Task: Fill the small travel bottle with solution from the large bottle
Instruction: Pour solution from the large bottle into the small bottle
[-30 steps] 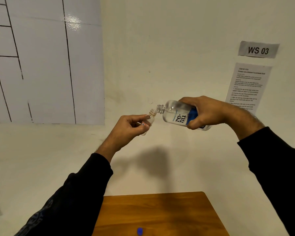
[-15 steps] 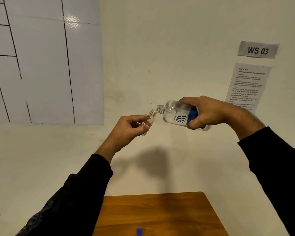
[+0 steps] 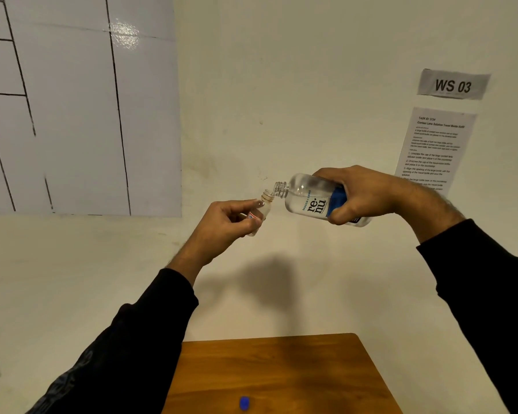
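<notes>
Pouring is in hand. The right hand [image 3: 362, 194] wraps its grip around the clear large plastic bottle with the blue label [image 3: 310, 198], tipped nearly level, its mouth touching the small clear travel bottle [image 3: 263, 206] pinched in the left hand [image 3: 228, 221], high above the wooden desk [image 3: 281, 372]. Next, probably tilt further; no stream is discernible.

Open air lies below both raised arms; only a blue cap [image 3: 244, 403] sits on the wooden table [image 3: 311, 369].
</notes>
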